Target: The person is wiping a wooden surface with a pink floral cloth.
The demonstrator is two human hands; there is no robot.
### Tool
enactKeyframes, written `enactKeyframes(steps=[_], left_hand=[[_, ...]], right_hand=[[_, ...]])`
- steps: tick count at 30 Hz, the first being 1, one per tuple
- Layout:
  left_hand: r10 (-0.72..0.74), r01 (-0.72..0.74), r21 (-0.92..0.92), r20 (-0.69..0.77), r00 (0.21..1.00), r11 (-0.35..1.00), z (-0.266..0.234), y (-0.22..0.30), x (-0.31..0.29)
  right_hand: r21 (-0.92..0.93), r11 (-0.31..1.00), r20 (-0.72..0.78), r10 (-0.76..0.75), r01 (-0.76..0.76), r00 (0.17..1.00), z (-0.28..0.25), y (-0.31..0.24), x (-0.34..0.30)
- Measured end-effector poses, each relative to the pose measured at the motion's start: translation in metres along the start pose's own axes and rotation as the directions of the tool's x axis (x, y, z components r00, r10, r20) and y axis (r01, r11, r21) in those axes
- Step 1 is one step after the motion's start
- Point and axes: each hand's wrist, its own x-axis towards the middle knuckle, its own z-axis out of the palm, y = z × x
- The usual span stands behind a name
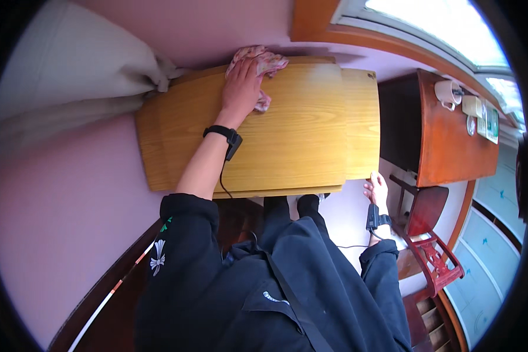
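My left hand [241, 92] presses a pink and white patterned cloth [258, 58] onto the far part of a light-brown wooden tabletop [293, 135]. The cloth is bunched under and around the fingers, and a loose end shows beside the palm. At the near right corner, my right hand [376, 190] has its fingers curled at the edge of a narrower wooden leaf [362, 129], which adjoins the main top. Its fingertips meet that corner. A black band with a small device and cable is on each wrist.
A beige curtain [76, 64] hangs at the left, against a pink wall [70, 193]. On the right, a reddish-brown desk [446, 146] bears a white mug [447, 94] and small boxes. A dark red wooden chair [428, 217] stands before it. A window [440, 26] is at the upper right.
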Motion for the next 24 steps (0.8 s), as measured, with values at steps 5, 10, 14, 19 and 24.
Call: enactKeyframes(steps=[5,10,14,19,24], left_hand=[[-0.125,0.124,0.031,0.046,0.991,0.992,-0.032,-0.062,-0.028],[-0.178,0.178,0.008,0.010,0.984,0.984,-0.056,-0.129,-0.048],[-0.395,0.407,0.030,-0.188,0.899,0.913,-0.028,-0.098,-0.034],[-0.385,0.396,0.089,-0.114,0.916,0.914,-0.010,-0.053,-0.011],[-0.226,0.224,-0.054,-0.030,0.974,0.973,0.026,0.056,0.039]], right_hand=[[0.018,0.999,0.008,0.037,-0.038,0.999,-0.017,0.017,0.015],[-0.037,0.999,0.022,0.011,-0.010,1.000,-0.006,0.003,0.008],[0.042,0.998,-0.011,-0.045,0.045,0.999,-0.005,0.006,-0.001],[0.031,0.996,-0.052,-0.077,0.079,0.996,0.014,-0.001,-0.013],[0.032,0.994,-0.059,-0.106,0.108,0.993,0.012,0.000,-0.014]])
